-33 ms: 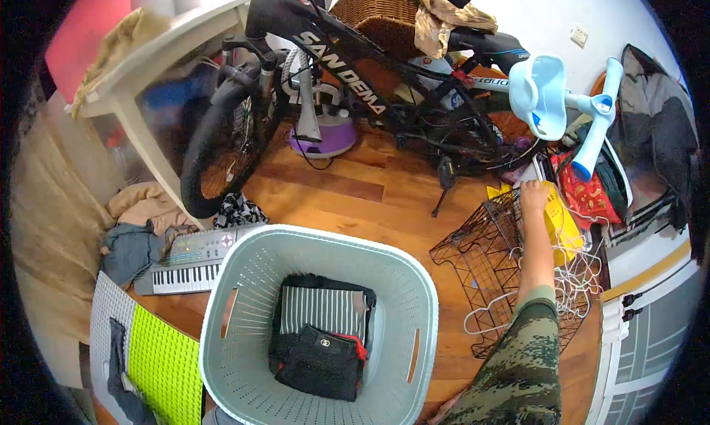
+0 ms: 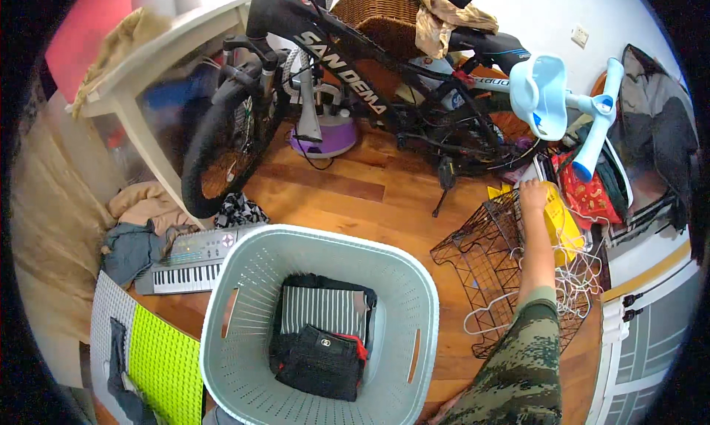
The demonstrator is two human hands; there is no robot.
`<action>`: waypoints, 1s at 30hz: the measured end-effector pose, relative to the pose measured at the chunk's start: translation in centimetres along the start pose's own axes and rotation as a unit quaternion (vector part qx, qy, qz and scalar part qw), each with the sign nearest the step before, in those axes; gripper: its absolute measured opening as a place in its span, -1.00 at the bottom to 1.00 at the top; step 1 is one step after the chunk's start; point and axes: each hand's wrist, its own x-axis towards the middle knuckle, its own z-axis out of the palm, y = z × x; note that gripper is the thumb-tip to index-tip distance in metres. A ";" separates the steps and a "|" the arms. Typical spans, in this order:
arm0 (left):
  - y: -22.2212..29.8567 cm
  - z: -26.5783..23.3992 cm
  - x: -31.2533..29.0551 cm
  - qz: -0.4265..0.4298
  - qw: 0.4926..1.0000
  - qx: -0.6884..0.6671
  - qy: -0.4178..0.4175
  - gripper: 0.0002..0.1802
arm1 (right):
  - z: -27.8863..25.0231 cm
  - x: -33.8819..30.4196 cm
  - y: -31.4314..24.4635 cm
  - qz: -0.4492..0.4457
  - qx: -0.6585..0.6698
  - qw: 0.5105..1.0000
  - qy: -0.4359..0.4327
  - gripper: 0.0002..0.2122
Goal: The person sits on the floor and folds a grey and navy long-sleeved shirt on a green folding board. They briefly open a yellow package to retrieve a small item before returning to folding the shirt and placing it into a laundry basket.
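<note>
My right hand (image 2: 533,196) reaches out from a camouflage sleeve on the right. Its fingers are closed at the upper edge of a black wire rack (image 2: 473,266) on the floor, beside a yellow box (image 2: 563,229). White wire hangers (image 2: 578,277) lie tangled by the rack, one of them across it. In front of me stands a grey-green plastic laundry basket (image 2: 403,277). Folded clothes rest at its bottom: a striped grey piece (image 2: 323,311) and black shorts (image 2: 319,366) with a red edge. My left hand is out of view.
A black bicycle (image 2: 355,85) stands across the back, with a purple-based appliance (image 2: 325,140) behind it. A light-blue plastic stand (image 2: 543,96) rises at the right. An electronic keyboard (image 2: 185,266), a green studded board (image 2: 164,355) and a white table (image 2: 140,77) are on the left.
</note>
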 end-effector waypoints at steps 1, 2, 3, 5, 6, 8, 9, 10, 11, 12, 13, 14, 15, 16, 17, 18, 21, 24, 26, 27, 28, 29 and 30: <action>0.8 -0.1 0.1 -0.003 1.000 0.005 -0.003 -0.65 | 0.0 0.0 -0.1 -0.025 -0.005 0.999 0.037 -0.80; 1.5 -0.5 0.0 -0.007 1.000 0.012 -0.006 -0.64 | -0.4 -0.2 -0.5 -0.054 -0.010 0.996 0.075 -0.81; 2.0 -0.6 -0.1 -0.011 1.000 0.018 -0.012 -0.64 | -1.2 -0.5 -0.7 -0.068 -0.008 0.993 0.091 -0.83; 1.1 -0.4 -0.1 -0.029 0.999 0.031 -0.024 -0.63 | -3.5 -1.2 -1.0 -0.094 -0.004 0.988 0.125 -0.85; -0.5 -0.2 -0.1 -0.043 0.998 0.040 -0.030 -0.62 | -4.9 -1.8 -1.0 -0.117 0.002 0.984 0.132 -0.85; -1.3 0.2 -0.1 -0.065 0.997 0.025 -0.043 -0.61 | -6.7 -2.6 -0.3 -0.088 0.065 0.984 0.138 -0.83; 0.2 0.0 0.1 -0.074 0.996 0.003 -0.050 -0.61 | -7.8 -3.2 -0.1 -0.075 0.096 0.983 0.140 -0.81; 1.0 0.0 0.1 -0.082 0.995 -0.018 -0.057 -0.61 | -8.9 -3.8 0.3 -0.067 0.134 0.981 0.122 -0.80; 0.2 0.1 0.1 -0.081 0.994 -0.042 -0.066 -0.61 | -9.6 -4.2 0.7 -0.047 0.122 0.986 0.102 -0.81; -1.9 0.4 0.1 -0.079 0.992 -0.065 -0.075 -0.60 | -10.1 -4.5 1.1 -0.026 0.110 0.990 0.081 -0.82; -4.6 0.5 0.1 -0.078 0.990 -0.087 -0.082 -0.60 | -10.7 -4.7 1.2 -0.008 0.100 0.993 0.062 -0.83; -7.3 0.3 0.0 -0.078 0.987 -0.107 -0.087 -0.60 | -11.9 -5.1 1.1 -0.004 0.133 0.990 0.043 -0.88; -8.9 0.3 -0.1 -0.078 0.984 -0.130 -0.092 -0.59 | -11.7 -5.5 1.3 -0.007 0.154 0.986 0.067 -0.90; -10.4 0.5 0.0 -0.077 0.980 -0.155 -0.099 -0.59 | -11.2 -6.1 1.9 -0.009 0.173 0.981 0.091 -0.91; -4.3 0.8 0.3 -0.057 0.978 -0.179 -0.096 -0.59 | -10.8 -6.9 2.5 -0.007 0.185 0.976 0.112 -0.91; 2.2 0.1 0.4 -0.038 0.975 -0.198 -0.090 -0.58 | -10.5 -7.3 2.6 0.022 0.163 0.983 0.086 -0.87; 5.1 -0.8 0.3 -0.077 0.976 -0.192 -0.065 -0.58 | -12.0 -9.3 1.0 0.082 0.187 0.976 0.081 -0.82; 3.7 -0.9 0.1 -0.102 0.985 -0.126 -0.054 -0.57 | -11.7 -10.5 0.9 0.097 0.169 0.980 0.046 -0.83; 5.1 -1.6 0.0 -0.093 0.984 -0.143 -0.058 -0.58 | -9.1 -10.2 1.0 0.090 0.156 0.984 0.014 -0.87; 6.2 -2.0 0.1 -0.082 0.976 -0.189 -0.064 -0.59 | -7.1 -10.0 1.0 0.085 0.135 0.987 0.031 -0.89; 6.6 -1.5 0.4 -0.078 0.965 -0.238 -0.078 -0.60 | -6.1 -10.0 0.6 0.080 0.105 0.990 0.048 -0.90; 6.4 -1.8 0.3 -0.077 0.965 -0.240 -0.074 -0.60 | -5.7 -10.1 0.2 0.069 0.101 0.989 0.082 -0.91; 6.1 -2.1 0.1 -0.076 0.967 -0.230 -0.076 -0.60 | -5.5 -10.3 0.0 0.058 0.096 0.987 0.117 -0.92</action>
